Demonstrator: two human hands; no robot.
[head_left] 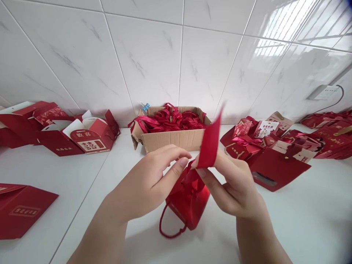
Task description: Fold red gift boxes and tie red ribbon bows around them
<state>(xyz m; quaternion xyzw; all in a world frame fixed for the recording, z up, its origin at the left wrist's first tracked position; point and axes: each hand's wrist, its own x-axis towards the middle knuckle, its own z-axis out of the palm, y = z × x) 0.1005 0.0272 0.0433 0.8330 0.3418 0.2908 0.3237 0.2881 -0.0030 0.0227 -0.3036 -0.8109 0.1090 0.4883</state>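
A small red gift box (189, 205) with a dark red cord handle (172, 236) sits tilted on the white table, under both hands. A red ribbon (210, 143) runs from its top. My right hand (231, 179) pinches this ribbon between thumb and forefinger; one end sticks up, blurred at the tip. Beside it, my left hand (154, 179) is curled, thumb and forefinger nearly together at the ribbon's lower part. Whether ribbon lies between those left fingertips, I cannot make out. Both hands partly cover the box.
Behind the hands, a cardboard box (173, 139) holds many red ribbons (178, 119), with a blue binder clip (145, 106) on its corner. Red boxes (90, 135) stand at left; another red box (24, 211) lies nearer. Filled red boxes (277, 165) crowd the right. A tiled wall (148, 55) rises behind.
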